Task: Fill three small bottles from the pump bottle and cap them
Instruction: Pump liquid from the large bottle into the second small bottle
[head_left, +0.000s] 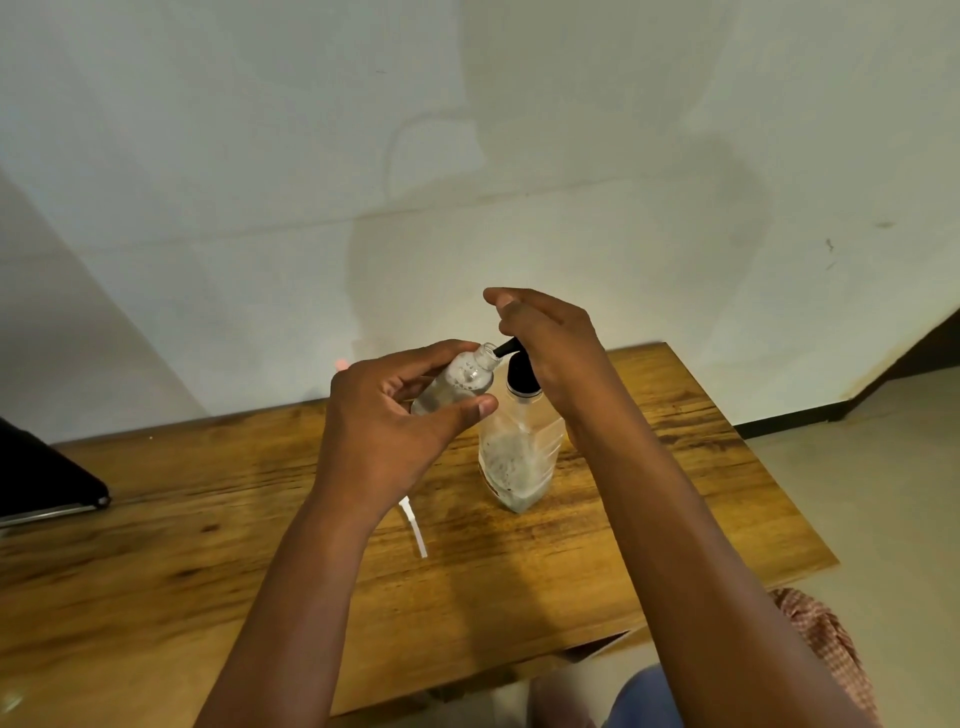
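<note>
On the wooden table (675, 467), seen from the head camera, stands the clear pump bottle (519, 452), upright near the far edge. The right hand (550, 343) rests on its black pump head (522, 371), fingers curled down over it. The left hand (384, 415) grasps a small clear bottle (457, 382) between thumb and fingers, tilted, uncapped, its open mouth touching the black nozzle (505, 348). A white strip (414, 527) lies on the table below the left wrist. A dark object (47, 478) sits at the left edge.

No text or label can be read anywhere.
</note>
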